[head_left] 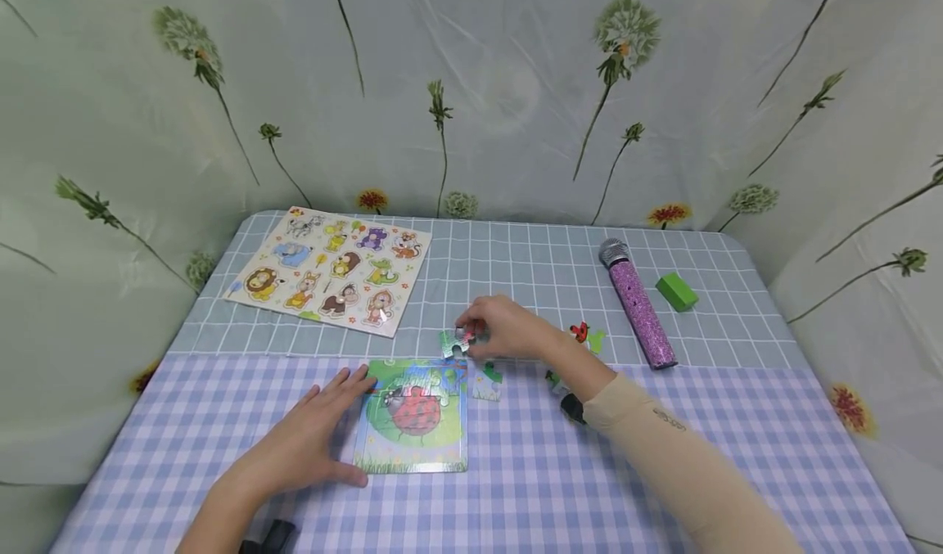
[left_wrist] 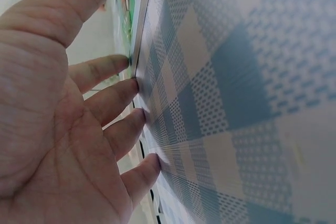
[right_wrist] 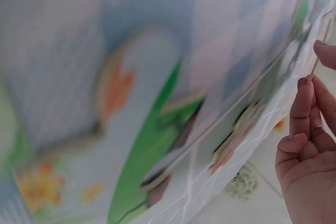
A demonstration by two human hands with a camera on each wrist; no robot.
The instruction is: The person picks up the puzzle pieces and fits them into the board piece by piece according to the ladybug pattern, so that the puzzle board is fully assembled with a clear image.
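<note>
Ladybug puzzle (head_left: 416, 415), near centre: looks mostly assembled in its tray (head_left: 398, 469); far-right fill unclear. Right hand (head_left: 504, 326) pinches a piece (head_left: 450, 344) past far edge. Left hand (head_left: 313, 431) at left edge, fingers apart. Left to place, apparently: held piece, loose piece (head_left: 486, 385) just right.

Red, dark-spotted ladybird puzzle (head_left: 416, 416)

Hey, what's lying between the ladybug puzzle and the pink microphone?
Several loose puzzle pieces lie between the ladybug puzzle and the microphone, with the right forearm across that stretch. The head view shows this.
</note>
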